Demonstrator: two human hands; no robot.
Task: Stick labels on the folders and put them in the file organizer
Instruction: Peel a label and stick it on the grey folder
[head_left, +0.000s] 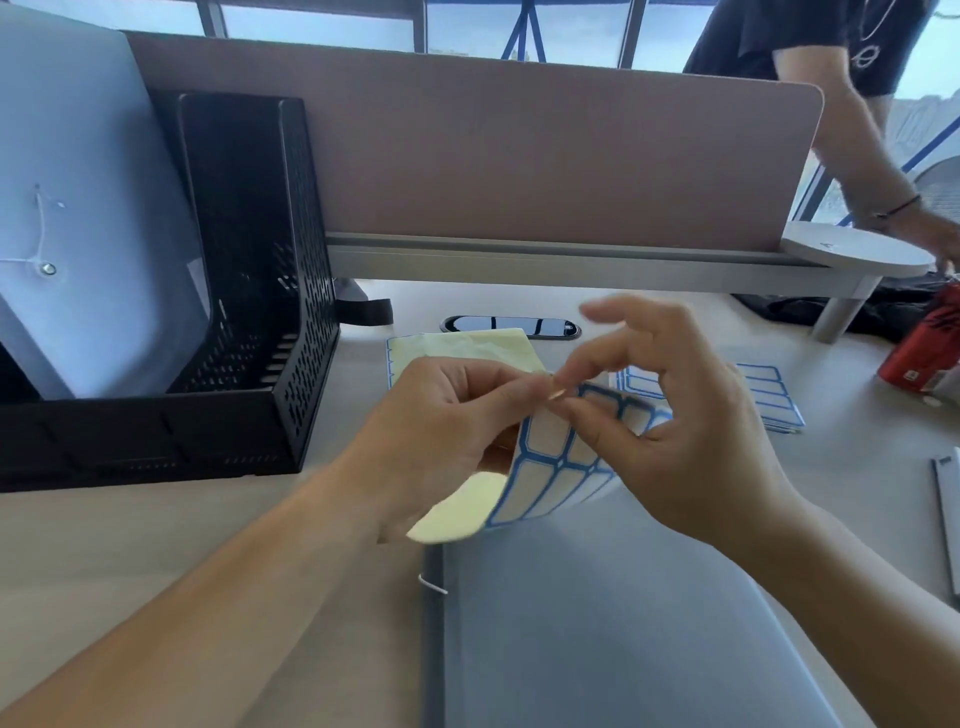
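Note:
My left hand (441, 426) grips a bent sheet of blue-bordered labels (550, 467) with a pale yellow backing. My right hand (670, 410) pinches the sheet's upper edge with thumb and forefinger, the other fingers spread. Beneath both hands a grey-blue folder (613, 623) lies flat on the desk. At the left stands the black mesh file organizer (249, 312), with a pale blue folder (88, 218) upright in it. More label sheets (769, 395) lie behind my right hand, and a used yellow backing sheet (467, 345) lies behind my left.
A pink-brown divider panel (519, 156) closes off the desk's far side. A red drink can (924, 348) lies at the right, near a white round stand (857, 254). Another person's arm (857, 140) reaches in at the top right. A black cable port (509, 327) sits mid-desk.

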